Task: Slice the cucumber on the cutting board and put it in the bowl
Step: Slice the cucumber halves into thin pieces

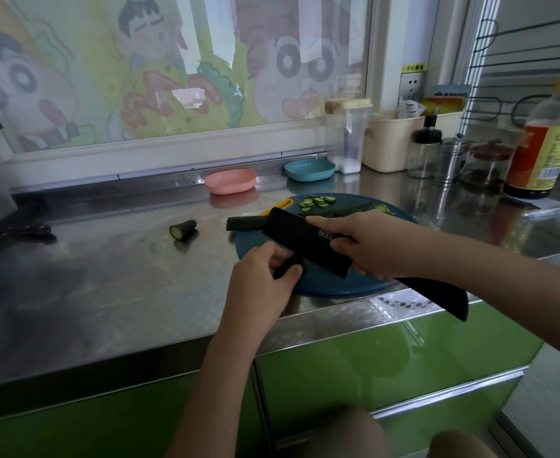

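Note:
My right hand (368,246) grips a black cleaver (305,242) by its handle, the blade held flat above the round blue cutting board (338,285). A dark cucumber piece (288,264) lies at the board's near left edge, and my left hand (262,279) pinches it just under the blade. A longer cucumber piece (244,223) pokes out from behind the blade. Several thin cucumber slices (316,201) lie at the board's far side. A pink bowl (230,181) and a blue bowl (310,169) stand behind the board.
A cut cucumber end (182,229) lies on the steel counter left of the board. A clear container (348,137), a cream tub (394,140), small jars (450,160) and a large bottle (543,143) crowd the back right. A dark object (27,230) lies far left.

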{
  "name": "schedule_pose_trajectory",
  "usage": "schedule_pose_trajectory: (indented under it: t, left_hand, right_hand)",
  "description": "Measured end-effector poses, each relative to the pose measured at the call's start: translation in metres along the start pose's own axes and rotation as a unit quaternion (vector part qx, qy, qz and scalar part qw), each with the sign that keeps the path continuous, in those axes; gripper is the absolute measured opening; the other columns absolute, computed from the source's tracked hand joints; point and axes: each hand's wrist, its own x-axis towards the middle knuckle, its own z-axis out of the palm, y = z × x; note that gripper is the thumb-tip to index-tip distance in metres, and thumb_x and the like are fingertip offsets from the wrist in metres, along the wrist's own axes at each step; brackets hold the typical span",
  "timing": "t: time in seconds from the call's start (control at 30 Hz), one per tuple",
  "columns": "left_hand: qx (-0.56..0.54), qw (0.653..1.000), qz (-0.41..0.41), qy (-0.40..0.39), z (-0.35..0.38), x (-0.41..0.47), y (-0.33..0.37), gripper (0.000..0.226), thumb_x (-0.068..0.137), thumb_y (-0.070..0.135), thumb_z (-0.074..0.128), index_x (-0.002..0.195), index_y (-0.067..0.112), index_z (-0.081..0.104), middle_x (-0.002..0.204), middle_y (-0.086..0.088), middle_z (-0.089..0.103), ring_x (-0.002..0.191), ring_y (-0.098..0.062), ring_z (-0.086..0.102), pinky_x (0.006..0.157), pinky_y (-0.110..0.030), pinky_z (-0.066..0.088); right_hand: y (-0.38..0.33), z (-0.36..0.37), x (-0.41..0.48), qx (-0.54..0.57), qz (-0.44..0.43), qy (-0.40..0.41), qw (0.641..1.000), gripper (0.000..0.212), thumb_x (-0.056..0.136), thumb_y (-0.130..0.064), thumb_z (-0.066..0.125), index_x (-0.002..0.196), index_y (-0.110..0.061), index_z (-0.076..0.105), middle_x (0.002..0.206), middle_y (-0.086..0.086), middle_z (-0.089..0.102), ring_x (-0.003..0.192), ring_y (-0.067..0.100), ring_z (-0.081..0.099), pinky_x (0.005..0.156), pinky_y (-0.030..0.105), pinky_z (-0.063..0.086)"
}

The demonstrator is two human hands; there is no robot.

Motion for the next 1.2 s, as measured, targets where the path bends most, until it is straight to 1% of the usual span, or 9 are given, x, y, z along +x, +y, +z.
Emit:
schedule_pose_trajectory:
  t: [0.1, 0.2, 0.27, 0.37, 0.5, 0.6, 0.73, 0.87, 1.2]
  left_hand:
    - [0.005, 1.000, 0.003, -0.002, 0.000, 0.000, -0.001, 0.011, 0.084, 0.022, 0.069, 0.093, 0.024, 0.062, 0.094, 0.007, 0.063, 0.078, 0.005, 0.054, 0.064, -0.003, 0.040]
    - [0.004, 1.000, 0.003, 0.000, 0.000, 0.001, -0.001, 0.011, 0.084, 0.022, 0.069, 0.092, 0.025, 0.062, 0.093, 0.007, 0.062, 0.077, 0.005, 0.054, 0.065, -0.001, 0.040]
    - [0.003, 1.000, 0.004, 0.003, 0.001, 0.001, -0.002, 0.012, 0.084, 0.022, 0.069, 0.095, 0.022, 0.063, 0.092, 0.007, 0.063, 0.076, 0.005, 0.054, 0.065, 0.000, 0.039]
    - [0.004, 1.000, 0.003, 0.003, 0.001, 0.002, -0.003, 0.016, 0.084, 0.021, 0.069, 0.099, 0.019, 0.065, 0.093, 0.006, 0.063, 0.076, 0.004, 0.054, 0.065, 0.000, 0.039]
    - [0.004, 1.000, 0.006, 0.008, 0.001, 0.001, -0.002, 0.017, 0.084, 0.021, 0.069, 0.100, 0.018, 0.066, 0.094, 0.006, 0.064, 0.078, 0.003, 0.056, 0.065, -0.001, 0.040]
    - [0.001, 1.000, 0.002, 0.009, 0.001, 0.000, -0.001, 0.014, 0.084, 0.021, 0.069, 0.097, 0.020, 0.065, 0.093, 0.006, 0.064, 0.079, 0.002, 0.057, 0.066, -0.004, 0.043]
    - [-0.001, 1.000, -0.001, 0.008, 0.001, 0.000, 0.000, 0.010, 0.084, 0.021, 0.068, 0.091, 0.024, 0.061, 0.092, 0.007, 0.063, 0.080, 0.003, 0.056, 0.066, -0.006, 0.042]
    - [-0.001, 1.000, -0.007, 0.008, 0.001, 0.000, 0.000, 0.013, 0.083, 0.022, 0.069, 0.094, 0.021, 0.062, 0.094, 0.005, 0.063, 0.081, 0.000, 0.056, 0.065, -0.006, 0.041]
    - [-0.015, 1.000, -0.024, 0.003, -0.001, 0.000, 0.002, 0.015, 0.083, 0.023, 0.071, 0.094, 0.020, 0.062, 0.084, 0.014, 0.058, 0.076, 0.006, 0.054, 0.064, -0.001, 0.042]
  right_hand:
    - [-0.004, -0.001, 0.000, -0.071, -0.020, 0.000, 0.997, 0.052, 0.103, -0.020, 0.029, 0.147, -0.043, 0.015, 0.062, -0.005, 0.044, 0.049, 0.013, 0.049, 0.048, 0.024, 0.049]
    - [-0.006, 0.002, 0.008, -0.159, -0.045, 0.025, 0.986, 0.053, 0.102, -0.019, 0.029, 0.149, -0.037, 0.010, 0.062, -0.004, 0.042, 0.052, 0.009, 0.041, 0.049, 0.022, 0.037]
    - [-0.007, 0.006, 0.016, -0.184, -0.049, 0.027, 0.981, 0.055, 0.102, -0.019, 0.029, 0.150, -0.034, 0.008, 0.063, -0.003, 0.042, 0.054, 0.010, 0.040, 0.052, 0.027, 0.035]
    - [-0.013, 0.014, 0.023, -0.196, -0.053, 0.010, 0.979, 0.058, 0.102, -0.017, 0.031, 0.151, -0.031, 0.003, 0.066, -0.002, 0.041, 0.055, 0.010, 0.039, 0.050, 0.024, 0.035]
    - [-0.014, 0.019, 0.028, -0.184, -0.056, 0.007, 0.981, 0.058, 0.102, -0.016, 0.031, 0.151, -0.029, 0.002, 0.066, -0.003, 0.038, 0.056, 0.010, 0.038, 0.049, 0.022, 0.033]
    - [-0.006, 0.018, 0.024, -0.161, -0.032, 0.019, 0.986, 0.056, 0.103, -0.018, 0.029, 0.151, -0.031, 0.004, 0.065, -0.004, 0.039, 0.054, 0.010, 0.039, 0.048, 0.021, 0.033]
    - [0.005, 0.013, 0.012, -0.068, 0.013, -0.002, 0.998, 0.053, 0.103, -0.019, 0.029, 0.148, -0.039, 0.012, 0.065, 0.000, 0.048, 0.052, 0.015, 0.052, 0.048, 0.025, 0.049]
    - [0.007, 0.008, 0.007, 0.008, 0.018, 0.007, 1.000, 0.052, 0.102, -0.020, 0.032, 0.146, -0.044, 0.018, 0.062, 0.002, 0.053, 0.044, 0.013, 0.051, 0.042, 0.025, 0.050]
    - [-0.002, 0.001, 0.004, 0.014, -0.005, 0.001, 1.000, 0.053, 0.102, -0.020, 0.033, 0.146, -0.045, 0.017, 0.061, 0.002, 0.054, 0.043, 0.013, 0.050, 0.043, 0.023, 0.050]
